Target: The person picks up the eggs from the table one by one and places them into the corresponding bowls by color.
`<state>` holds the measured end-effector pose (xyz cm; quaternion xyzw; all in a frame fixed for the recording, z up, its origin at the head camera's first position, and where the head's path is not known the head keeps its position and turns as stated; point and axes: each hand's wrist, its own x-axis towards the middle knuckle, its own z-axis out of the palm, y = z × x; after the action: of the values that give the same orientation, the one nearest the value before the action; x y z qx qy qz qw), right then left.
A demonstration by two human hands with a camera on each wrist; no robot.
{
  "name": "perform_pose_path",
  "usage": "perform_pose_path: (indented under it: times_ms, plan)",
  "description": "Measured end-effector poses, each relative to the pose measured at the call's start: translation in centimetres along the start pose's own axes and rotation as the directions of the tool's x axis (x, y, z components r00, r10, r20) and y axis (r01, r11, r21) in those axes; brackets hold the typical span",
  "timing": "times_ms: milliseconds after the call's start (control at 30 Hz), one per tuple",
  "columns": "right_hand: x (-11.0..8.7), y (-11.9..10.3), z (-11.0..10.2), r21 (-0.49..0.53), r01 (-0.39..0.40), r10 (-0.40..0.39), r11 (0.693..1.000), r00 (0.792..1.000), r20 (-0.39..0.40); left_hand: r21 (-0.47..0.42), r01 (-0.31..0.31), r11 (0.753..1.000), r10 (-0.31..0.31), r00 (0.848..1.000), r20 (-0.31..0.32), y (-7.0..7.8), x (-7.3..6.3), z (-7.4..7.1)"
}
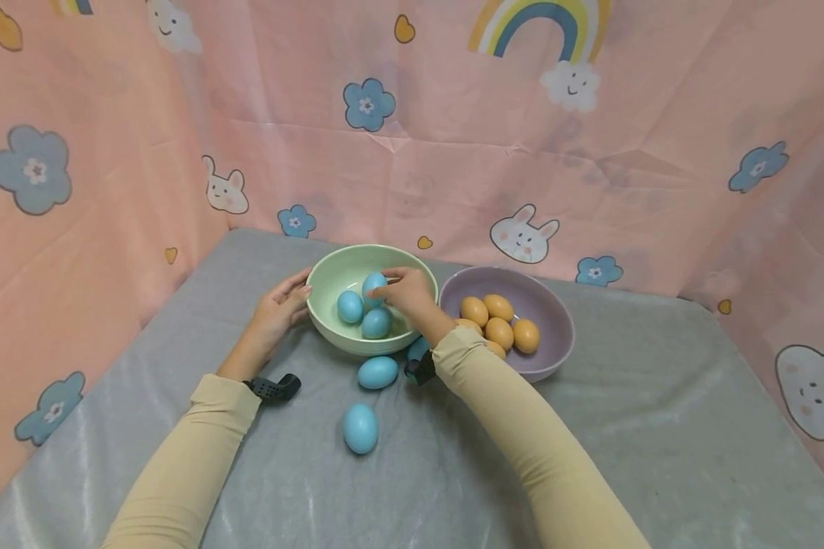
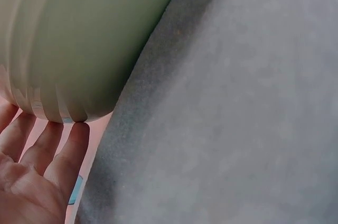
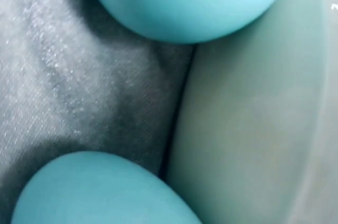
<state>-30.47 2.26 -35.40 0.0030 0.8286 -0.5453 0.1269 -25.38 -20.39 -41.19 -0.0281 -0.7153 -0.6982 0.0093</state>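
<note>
In the head view a light green bowl [image 1: 331,276] stands on the table, with two blue eggs [image 1: 349,306] lying in it. My right hand [image 1: 415,297] reaches over its right side and pinches another blue egg [image 1: 373,284] between thumb and fingers, inside the bowl. My left hand [image 1: 273,319] touches the bowl's left side. Its fingers [image 2: 71,152] extend to the bowl's outer wall in the left wrist view. Two blue eggs [image 1: 378,373] lie on the cloth in front of the bowl. One more blue egg [image 1: 417,349] is partly hidden by my right wrist.
A purple bowl [image 1: 555,320] with several brown eggs [image 1: 499,334] stands to the right of the green one, partly behind my right forearm. Grey cloth [image 1: 659,427] covers the table. A pink printed curtain [image 1: 439,175] hangs along the back and sides.
</note>
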Motion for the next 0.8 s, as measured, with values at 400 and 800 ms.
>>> perform_pose_path:
  times_ms: [400,800]
  plan:
    - [0.35,0.22,-0.04,-0.002,-0.033,0.033,0.999,0.998,0.053,-0.011,0.011,1.0,-0.011,1.0,0.0,0.05,0.09,0.08]
    - [0.54,0.22,0.1,-0.047,-0.044,0.047,0.998,0.996,0.078,-0.005,0.009,1.0,-0.009,1.0,-0.001,0.03,0.05,0.03]
